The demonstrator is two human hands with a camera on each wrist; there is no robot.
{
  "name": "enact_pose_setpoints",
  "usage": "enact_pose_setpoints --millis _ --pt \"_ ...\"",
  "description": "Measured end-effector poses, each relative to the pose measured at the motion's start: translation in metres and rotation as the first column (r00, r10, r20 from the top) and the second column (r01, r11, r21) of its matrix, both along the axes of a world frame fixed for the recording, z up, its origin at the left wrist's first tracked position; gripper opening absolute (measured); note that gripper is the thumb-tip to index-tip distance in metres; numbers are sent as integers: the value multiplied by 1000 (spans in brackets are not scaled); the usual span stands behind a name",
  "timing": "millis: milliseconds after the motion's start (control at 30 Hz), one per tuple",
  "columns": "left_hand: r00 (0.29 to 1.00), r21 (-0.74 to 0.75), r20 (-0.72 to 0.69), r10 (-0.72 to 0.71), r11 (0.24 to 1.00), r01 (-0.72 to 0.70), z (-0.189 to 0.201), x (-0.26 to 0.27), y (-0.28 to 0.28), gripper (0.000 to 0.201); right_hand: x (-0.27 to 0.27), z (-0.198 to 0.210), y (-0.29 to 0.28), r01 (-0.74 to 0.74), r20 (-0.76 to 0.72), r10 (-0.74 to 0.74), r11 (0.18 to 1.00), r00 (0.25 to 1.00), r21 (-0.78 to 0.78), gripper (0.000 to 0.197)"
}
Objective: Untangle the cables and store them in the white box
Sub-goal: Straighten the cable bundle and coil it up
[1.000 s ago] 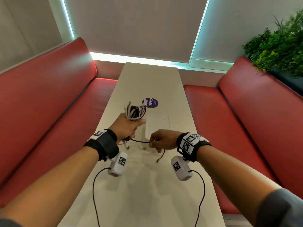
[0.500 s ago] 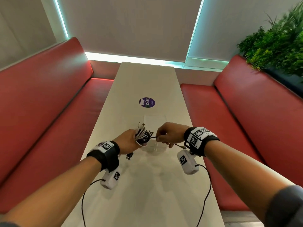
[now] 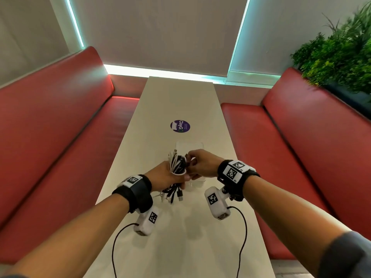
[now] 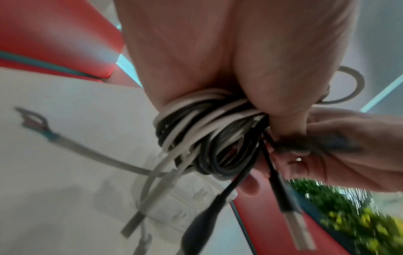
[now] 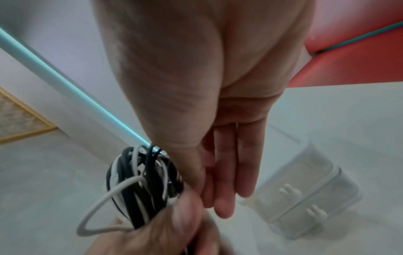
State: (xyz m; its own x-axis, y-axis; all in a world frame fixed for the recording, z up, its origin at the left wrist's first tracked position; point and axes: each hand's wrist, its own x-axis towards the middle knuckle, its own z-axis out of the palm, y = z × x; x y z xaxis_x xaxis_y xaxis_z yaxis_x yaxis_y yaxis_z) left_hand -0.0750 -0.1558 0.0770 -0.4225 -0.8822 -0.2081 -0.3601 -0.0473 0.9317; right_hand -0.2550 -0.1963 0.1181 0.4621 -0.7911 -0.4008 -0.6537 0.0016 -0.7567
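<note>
My left hand (image 3: 169, 174) grips a coiled bundle of black and white cables (image 3: 177, 164) just above the table, near the box. Several plug ends (image 3: 174, 195) hang below that fist. My right hand (image 3: 197, 163) meets the bundle from the right and pinches a black cable (image 4: 267, 150) at its edge. The left wrist view shows the coil (image 4: 207, 138) tight under my left palm. In the right wrist view the other right fingers (image 5: 231, 172) hang straight beside the coil (image 5: 144, 181). The white box (image 3: 189, 145) stands open behind and below the hands, partly hidden.
The long pale table (image 3: 180, 97) runs away from me, with a round purple sticker (image 3: 180, 126) beyond the box. Red benches (image 3: 60, 127) flank both sides. A green plant (image 3: 341, 53) stands at the far right. Wrist camera leads (image 3: 241, 227) trail over the near table.
My left hand has lowered the bundle from in front of the sticker to just over the box. My right hand has come up from the table to the bundle with the black cable.
</note>
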Motion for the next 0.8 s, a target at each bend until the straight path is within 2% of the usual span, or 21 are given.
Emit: enact_pose_setpoints --millis 100,167,233,267,300,333,400,467,533,633,667,700,800 --pt "988 15 145 -58 998 57 5 -3 3 16 -4 -5 2 44 23 -45 997 999 70 16" --pt "943 -105 327 -60 989 99 4 -4 2 17 -9 -4 2 -2 -45 8 993 999 120 27" --pt "832 -210 553 -47 958 194 0 -6 0 14 -13 3 0 -116 -255 126 992 959 55 36" --pt "752 -203 656 -59 946 252 -2 -7 -1 13 -14 7 -2 -164 -356 146 986 923 -21 37" --pt "665 -185 743 -75 932 312 -3 -9 0 15 -14 12 -3 -180 -392 126 978 911 -102 35" --pt "582 -172 809 -81 915 366 -4 -11 1 20 -13 16 -1 -180 -367 109 969 924 -167 35" --pt "483 -176 872 -78 871 458 -5 -19 4 29 -6 20 4 -226 -326 156 955 932 -190 54" --pt "442 -183 892 -94 819 543 1 -32 5 32 5 18 13 -349 -434 270 930 860 -114 85" --pt "390 -142 914 -109 815 562 7 -45 4 38 12 8 20 -394 -546 305 917 780 -51 114" --pt "393 -180 918 -56 822 540 8 -48 3 36 9 -8 19 -261 -508 201 964 838 -50 134" --pt "402 -210 915 -32 812 544 7 -45 3 31 7 -11 18 -237 -511 174 970 842 -61 130" --pt "414 -235 910 -14 806 544 5 -42 4 26 6 -14 18 -243 -532 169 967 830 -72 117" --pt "445 -289 894 52 826 485 2 -37 3 22 8 -13 17 -314 -583 184 940 792 -130 37"
